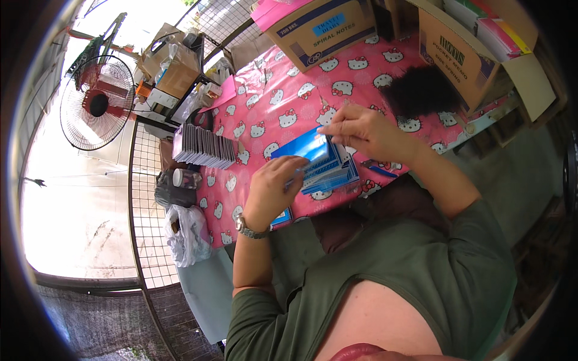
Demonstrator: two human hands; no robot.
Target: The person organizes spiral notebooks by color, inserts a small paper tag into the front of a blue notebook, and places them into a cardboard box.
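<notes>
A glossy blue booklet (306, 148) is held between my hands, above a stack of blue booklets (337, 176) with white patterned edges. My left hand (276, 183), with a watch on its wrist, is closed with curled fingers at the booklet's near left edge. Thumb and fingertips of my right hand (368, 131) pinch together at its far right corner. Whether a thin piece is also in that pinch is too small to tell. Pliers (380, 169) with blue handles lie just right of the stack. Partly behind my left wrist, another blue booklet (282, 218) rests at the table's near edge.
A row of notebooks (203, 146) stands left on the pink patterned tablecloth (259, 141). Cardboard boxes (322, 33) stand at the back and right, near a black bristly pile (421, 90). A fan (97, 103) and plastic bag (186, 236) are at the left.
</notes>
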